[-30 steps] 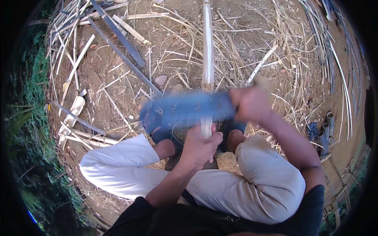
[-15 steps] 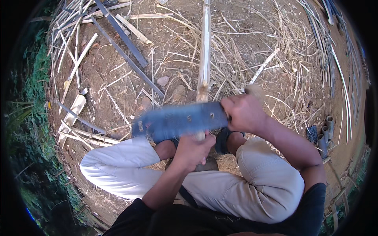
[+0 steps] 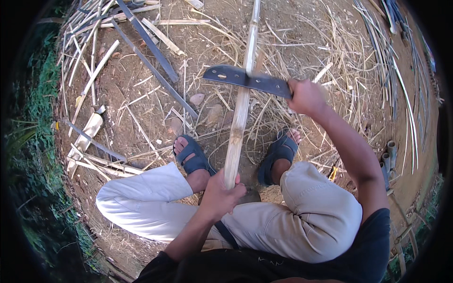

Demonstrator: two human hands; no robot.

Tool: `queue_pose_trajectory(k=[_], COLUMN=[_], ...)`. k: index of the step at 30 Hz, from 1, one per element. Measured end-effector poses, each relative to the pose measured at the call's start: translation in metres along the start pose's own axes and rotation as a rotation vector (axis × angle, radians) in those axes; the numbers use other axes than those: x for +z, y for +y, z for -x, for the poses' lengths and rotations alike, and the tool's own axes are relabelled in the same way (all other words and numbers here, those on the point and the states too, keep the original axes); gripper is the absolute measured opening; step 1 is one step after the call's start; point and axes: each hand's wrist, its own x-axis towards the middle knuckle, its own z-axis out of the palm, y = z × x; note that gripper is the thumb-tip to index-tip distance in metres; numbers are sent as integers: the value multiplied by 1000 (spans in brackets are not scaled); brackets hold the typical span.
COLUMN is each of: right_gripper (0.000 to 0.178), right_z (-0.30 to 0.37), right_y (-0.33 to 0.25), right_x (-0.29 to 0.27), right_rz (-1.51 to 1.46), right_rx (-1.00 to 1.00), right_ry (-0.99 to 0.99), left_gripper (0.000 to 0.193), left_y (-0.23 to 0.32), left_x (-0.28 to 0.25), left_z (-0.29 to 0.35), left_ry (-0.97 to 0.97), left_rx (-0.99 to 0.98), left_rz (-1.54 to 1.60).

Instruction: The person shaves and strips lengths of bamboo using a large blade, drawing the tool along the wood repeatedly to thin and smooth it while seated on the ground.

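A long pale bamboo strip (image 3: 239, 113) runs from between my knees away to the far edge of the view. My left hand (image 3: 222, 194) is closed round its near end. In my right hand (image 3: 306, 97) is the handle of a machete, mostly hidden by the fingers. The broad dark machete blade (image 3: 266, 84), pierced with several small holes, lies crosswise over the strip, touching it well beyond my feet. Its tip points left. Some blur shows around the right hand and where the blade meets the strip.
My sandalled feet (image 3: 192, 155) stand either side of the strip. Thin shavings (image 3: 311, 52) litter the dirt. Dark split lengths (image 3: 151, 45) and a pale split piece (image 3: 87, 134) lie at left. Short bamboo tubes (image 3: 391, 153) stand at right, near long thin strips (image 3: 382, 61).
The machete has moved away from me along the strip, from near my left hand to beyond my feet. My left hand has shifted slightly nearer, and the strip now slants more.
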Motion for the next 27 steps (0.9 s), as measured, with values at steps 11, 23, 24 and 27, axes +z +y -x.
queue_pose_trajectory(k=[11,23,24,27], right_gripper=[20,26,26,25], right_z=[-18,-65,-63,-11], right_y=[32,79,75,-18], right_x=[25,25,27,9], right_rz=[70,0,-50,39], right_rx=[-116,124,91,16], right_ry=[165,89,13,-28], left_gripper=[20,20,20,20], left_y=[-10,-35,-20,-34], left_x=[-12,-32,-29,-44], left_z=[28,82,79,63], left_ry=[37,-23,-49,5], left_rx=[-27,-202,-264,-256], left_rz=[-166,-332,-323,-306])
